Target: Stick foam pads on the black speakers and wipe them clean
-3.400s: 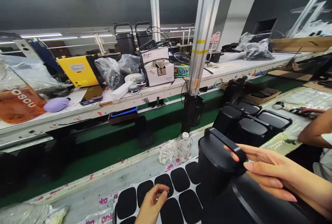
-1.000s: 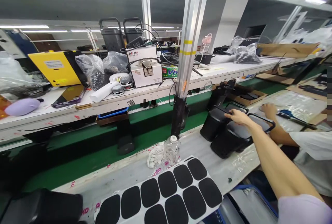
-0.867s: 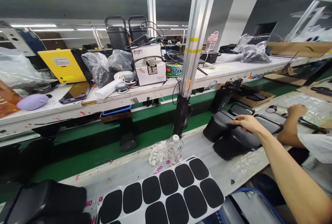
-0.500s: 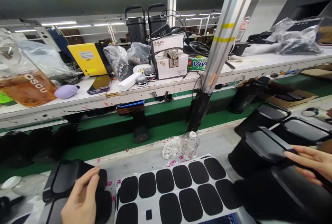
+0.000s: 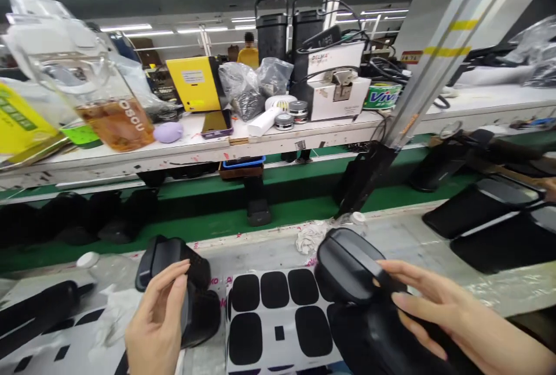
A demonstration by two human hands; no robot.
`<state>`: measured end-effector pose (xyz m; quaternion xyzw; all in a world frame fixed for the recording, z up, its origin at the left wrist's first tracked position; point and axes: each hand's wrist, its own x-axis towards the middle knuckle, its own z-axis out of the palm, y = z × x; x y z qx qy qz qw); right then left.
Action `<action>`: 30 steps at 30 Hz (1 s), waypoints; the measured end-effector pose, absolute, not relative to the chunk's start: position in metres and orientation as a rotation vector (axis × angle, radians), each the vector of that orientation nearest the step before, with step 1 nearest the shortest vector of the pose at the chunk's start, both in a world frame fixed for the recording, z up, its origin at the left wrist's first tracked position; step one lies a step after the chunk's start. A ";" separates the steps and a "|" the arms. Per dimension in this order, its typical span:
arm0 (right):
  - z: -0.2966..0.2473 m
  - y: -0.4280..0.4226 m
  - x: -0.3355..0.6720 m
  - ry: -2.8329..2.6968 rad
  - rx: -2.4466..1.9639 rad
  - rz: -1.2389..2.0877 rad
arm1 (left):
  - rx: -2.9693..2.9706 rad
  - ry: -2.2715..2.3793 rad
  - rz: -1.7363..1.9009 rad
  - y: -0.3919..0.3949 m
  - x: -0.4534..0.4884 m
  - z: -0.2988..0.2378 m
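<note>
Left hand point(image 5: 156, 323) blocks a good chunk of the black handled unit point(image 5: 200, 317), and the black pad sheet point(image 5: 278, 328) gets cut off at the near edge.

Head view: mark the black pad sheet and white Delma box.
Black pad sheet point(image 5: 278, 317), head view, on its white backing beside the small black square.
White Delma box point(image 5: 334, 103), head view, on its front face.

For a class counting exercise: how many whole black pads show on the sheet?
5 pads: three on top, two below, on the sheet; the black handled unit may hide more.

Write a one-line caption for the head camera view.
Left hand on a black handled unit, right hand on a second black handled unit, above a sheet of black adhesive pads.
</note>
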<state>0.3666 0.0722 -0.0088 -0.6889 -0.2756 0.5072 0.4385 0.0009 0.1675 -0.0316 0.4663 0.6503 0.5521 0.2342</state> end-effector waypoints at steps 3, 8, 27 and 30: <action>0.003 0.111 0.319 -0.763 -1.524 1.511 | 1.230 1.939 1.493 0.158 -0.034 -0.035; 0.001 0.166 0.247 -0.887 -1.265 1.602 | 1.235 1.982 1.354 0.154 -0.079 -0.061; -0.061 0.237 0.109 -1.045 -0.993 1.803 | 1.946 1.612 1.112 0.191 0.005 -0.085; -0.055 0.218 0.148 -1.259 -1.011 1.732 | 2.027 1.579 1.107 0.196 0.016 -0.097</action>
